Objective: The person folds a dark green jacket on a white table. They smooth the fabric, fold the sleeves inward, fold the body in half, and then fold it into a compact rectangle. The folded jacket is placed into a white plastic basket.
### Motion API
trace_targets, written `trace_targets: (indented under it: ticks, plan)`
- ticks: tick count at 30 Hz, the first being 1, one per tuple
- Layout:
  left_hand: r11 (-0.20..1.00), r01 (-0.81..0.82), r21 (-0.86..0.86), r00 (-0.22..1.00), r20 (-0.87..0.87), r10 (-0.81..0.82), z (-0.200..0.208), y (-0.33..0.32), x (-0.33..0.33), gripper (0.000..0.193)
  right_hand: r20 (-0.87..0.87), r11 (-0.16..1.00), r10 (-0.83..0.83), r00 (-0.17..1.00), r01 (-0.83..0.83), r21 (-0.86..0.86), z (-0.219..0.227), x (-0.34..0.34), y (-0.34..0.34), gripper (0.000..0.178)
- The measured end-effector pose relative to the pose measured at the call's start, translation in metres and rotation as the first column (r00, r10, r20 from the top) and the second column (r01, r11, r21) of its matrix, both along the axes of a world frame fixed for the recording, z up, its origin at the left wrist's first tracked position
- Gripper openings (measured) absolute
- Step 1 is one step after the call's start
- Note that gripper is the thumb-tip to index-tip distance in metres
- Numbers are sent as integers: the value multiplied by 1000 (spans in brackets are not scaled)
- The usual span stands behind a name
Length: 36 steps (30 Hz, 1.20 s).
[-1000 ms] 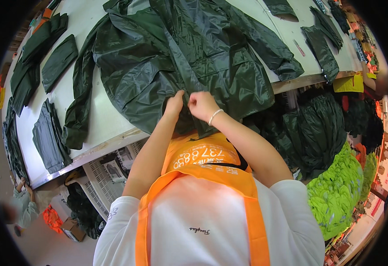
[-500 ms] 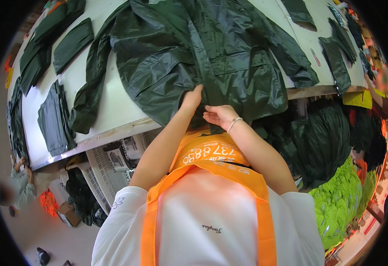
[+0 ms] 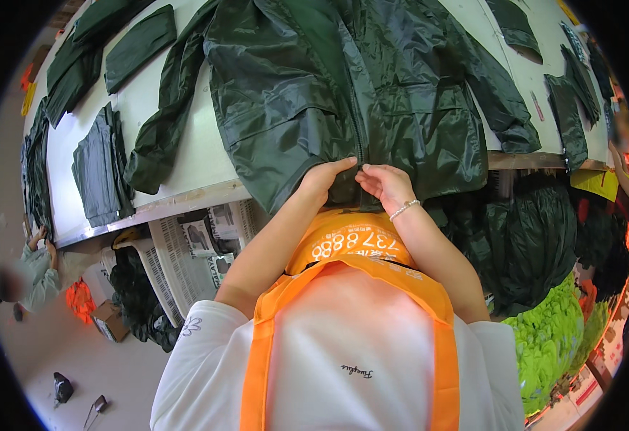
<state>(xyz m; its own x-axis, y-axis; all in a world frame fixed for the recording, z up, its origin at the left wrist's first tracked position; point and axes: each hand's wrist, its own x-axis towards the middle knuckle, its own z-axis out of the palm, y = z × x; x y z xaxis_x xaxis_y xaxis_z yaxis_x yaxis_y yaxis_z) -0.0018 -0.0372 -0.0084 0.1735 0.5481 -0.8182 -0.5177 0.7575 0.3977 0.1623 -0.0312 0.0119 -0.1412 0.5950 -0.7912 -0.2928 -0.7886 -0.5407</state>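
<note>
At 12 o'clock from the person (image 3: 354, 337), a dark green jacket (image 3: 278, 79) lies spread on the desk (image 3: 198, 147), its hem overhanging the near edge. The left hand (image 3: 323, 178) grasps its lower front beside the zipper (image 3: 358, 133); the right hand (image 3: 390, 185) (a beaded bracelet (image 3: 404, 209) circles the wrist) pinches the front edge close by, at 4 o'clock from the zipper's foot. Folded dark garments (image 3: 100, 172) lie at 10 o'clock, a lime-green pile (image 3: 551, 345) at 3 o'clock.

One wide fisheye camera is looking steeply down from the wearer's head, over the orange apron (image 3: 343, 237). It is facing the jacket (image 3: 400, 86) nearby, the table (image 3: 199, 144) stretching beyond.
</note>
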Motion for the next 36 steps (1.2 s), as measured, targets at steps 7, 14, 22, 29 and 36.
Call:
trace_targets:
  ticks: [7, 14, 22, 29, 36]
  plan:
    - [999, -26, 47, 993, -115, 32, -19, -2, 8, 25, 8, 1000, 1, 1000, -1, -1, 4, -4, 0, 10]
    - [992, -26, 123, 991, -129, 42, 4, -13, 20, 24, -27, 992, -123, 992, 123, -15, 1, -8, -3, 8]
    - [981, 175, -78, 933, -304, -191, 4, -6, 14, 40, 100, 982, 142, 985, -153, 108, 6, -1, 14, 10]
    - [999, 9, 38, 940, -342, 5, -36, -30, 26, 38, 958, -262, 241, 155, -940, 218, 17, 13, 60, 8]
    - [886, 176, -430, 767, -504, -397, 6, -48, 31, 50, 951, -611, -257, 175, -792, -19, 15, -61, 222, 15]
